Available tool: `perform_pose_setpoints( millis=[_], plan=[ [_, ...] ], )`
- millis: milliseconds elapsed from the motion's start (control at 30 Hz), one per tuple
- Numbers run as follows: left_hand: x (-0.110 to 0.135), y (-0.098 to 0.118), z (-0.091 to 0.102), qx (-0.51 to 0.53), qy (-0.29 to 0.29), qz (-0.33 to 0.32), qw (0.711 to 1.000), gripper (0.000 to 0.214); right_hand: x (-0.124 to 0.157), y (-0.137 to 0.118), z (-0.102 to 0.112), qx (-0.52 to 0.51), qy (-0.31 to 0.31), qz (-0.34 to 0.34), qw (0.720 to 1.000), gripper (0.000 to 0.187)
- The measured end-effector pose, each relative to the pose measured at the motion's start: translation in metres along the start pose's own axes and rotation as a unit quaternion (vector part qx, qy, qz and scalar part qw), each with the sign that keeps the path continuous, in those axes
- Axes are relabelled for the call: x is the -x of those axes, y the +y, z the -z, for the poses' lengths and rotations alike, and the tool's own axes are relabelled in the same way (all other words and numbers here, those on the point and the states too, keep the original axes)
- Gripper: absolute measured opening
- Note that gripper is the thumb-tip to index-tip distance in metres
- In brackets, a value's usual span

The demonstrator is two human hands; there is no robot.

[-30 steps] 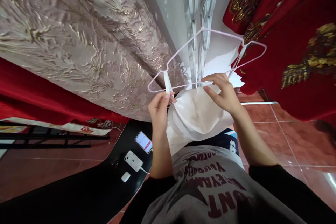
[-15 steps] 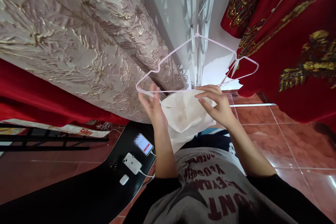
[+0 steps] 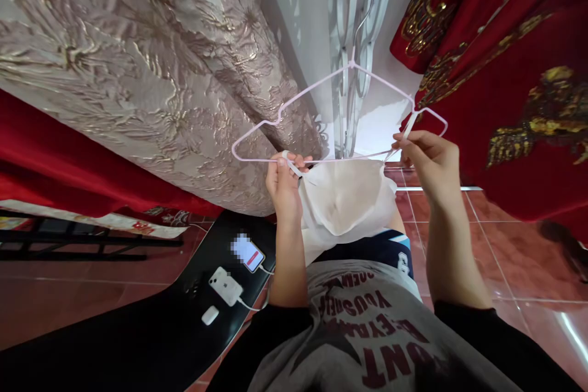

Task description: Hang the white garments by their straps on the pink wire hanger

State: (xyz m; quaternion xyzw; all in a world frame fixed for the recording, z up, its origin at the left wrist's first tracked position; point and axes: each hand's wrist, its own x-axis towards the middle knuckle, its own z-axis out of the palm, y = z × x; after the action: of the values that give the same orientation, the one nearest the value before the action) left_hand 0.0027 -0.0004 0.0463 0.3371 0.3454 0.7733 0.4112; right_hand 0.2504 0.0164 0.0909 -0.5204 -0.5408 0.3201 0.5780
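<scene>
A pale pink clothes hanger (image 3: 316,87) hangs by its metal hook from a white rack. Below its bottom bar drapes a thin white strappy garment (image 3: 342,196). Its right strap (image 3: 408,125) loops over the hanger's right notch, and my right hand (image 3: 429,162) pinches that strap near the bar. At the bar's left part, my left hand (image 3: 287,187) is closed with the garment's left strap (image 3: 291,163) at its thumb and fingers. This strap lies away from the hanger's left notch.
A pinkish-gold embossed fabric (image 3: 160,73) fills the left, with red cloth below it. Red garments with gold embroidery (image 3: 496,73) hang at the right. Two phones (image 3: 226,286) on cables and a small white case (image 3: 210,316) lie on a black bench (image 3: 151,331). White rack (image 3: 351,6) stands behind.
My left hand has gone from spread fingers at the hanger's left end to holding the left strap further right. My right hand has moved right from the garment onto the right strap.
</scene>
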Motion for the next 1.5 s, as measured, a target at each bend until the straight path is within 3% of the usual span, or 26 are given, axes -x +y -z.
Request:
perform_pose_setpoints(
  millis=[100, 200, 367, 467, 533, 567, 667, 733, 800, 867, 933, 1000, 1100, 1200, 1300, 1433, 1500],
  plan=[
    [-0.003, 0.000, -0.001, 0.008, 0.003, -0.002, 1.000, 0.038, -0.004, -0.018, -0.005, -0.044, 0.010, 0.073, 0.996, 0.021],
    [-0.006, 0.002, 0.000, 0.001, 0.003, 0.018, 1.000, 0.039, -0.014, -0.023, -0.007, -0.099, 0.089, 0.204, 0.970, 0.033],
    [-0.003, 0.004, -0.001, 0.015, -0.009, 0.018, 1.000, 0.040, -0.032, -0.001, 0.009, -0.142, 0.196, 0.293, 0.925, 0.040],
    [0.000, 0.003, -0.002, 0.023, -0.004, 0.025, 0.999, 0.041, -0.021, 0.011, 0.010, -0.132, 0.332, 0.339, 0.870, 0.024],
    [-0.001, 0.002, -0.001, 0.017, -0.004, 0.033, 0.999, 0.040, -0.005, 0.013, 0.003, -0.077, 0.399, 0.354, 0.842, 0.015],
    [-0.002, 0.002, 0.001, 0.010, -0.002, 0.036, 0.999, 0.039, 0.002, 0.012, 0.000, -0.038, 0.398, 0.352, 0.846, 0.017],
    [-0.007, 0.003, 0.004, -0.006, 0.009, 0.031, 0.999, 0.035, 0.013, 0.013, -0.007, 0.048, 0.297, 0.325, 0.897, 0.023],
    [-0.008, 0.003, 0.005, -0.005, 0.008, 0.026, 1.000, 0.034, 0.008, 0.018, -0.003, 0.038, 0.273, 0.312, 0.909, 0.022],
    [-0.007, 0.002, 0.005, -0.003, 0.002, 0.033, 0.999, 0.035, -0.002, 0.025, 0.004, -0.005, 0.331, 0.310, 0.891, 0.025],
    [-0.005, -0.001, 0.004, -0.005, -0.001, 0.047, 0.999, 0.037, -0.006, 0.031, 0.010, -0.047, 0.408, 0.318, 0.854, 0.027],
    [-0.002, -0.004, 0.003, -0.009, -0.001, 0.057, 0.998, 0.038, 0.001, 0.030, 0.012, -0.057, 0.437, 0.339, 0.831, 0.028],
    [0.001, -0.009, 0.000, -0.007, 0.000, 0.062, 0.998, 0.039, 0.015, 0.023, 0.009, -0.032, 0.365, 0.353, 0.861, 0.022],
    [0.005, -0.014, -0.005, -0.006, -0.001, 0.081, 0.997, 0.038, 0.029, 0.011, 0.000, 0.063, 0.102, 0.311, 0.943, 0.016],
    [0.010, -0.016, -0.003, -0.015, 0.000, 0.082, 0.996, 0.035, 0.025, 0.004, -0.009, 0.151, -0.105, 0.244, 0.952, 0.025],
    [0.012, -0.012, 0.012, -0.019, 0.024, 0.038, 0.999, 0.031, 0.015, 0.002, -0.012, 0.169, -0.158, 0.221, 0.947, 0.031],
    [0.000, 0.005, 0.047, -0.049, 0.115, -0.109, 0.986, 0.020, 0.013, 0.002, -0.009, 0.156, -0.133, 0.227, 0.952, 0.029],
    [-0.012, 0.018, 0.061, -0.082, 0.124, -0.153, 0.977, 0.011, 0.015, 0.002, -0.008, 0.153, -0.130, 0.226, 0.953, 0.029]
  ],
)
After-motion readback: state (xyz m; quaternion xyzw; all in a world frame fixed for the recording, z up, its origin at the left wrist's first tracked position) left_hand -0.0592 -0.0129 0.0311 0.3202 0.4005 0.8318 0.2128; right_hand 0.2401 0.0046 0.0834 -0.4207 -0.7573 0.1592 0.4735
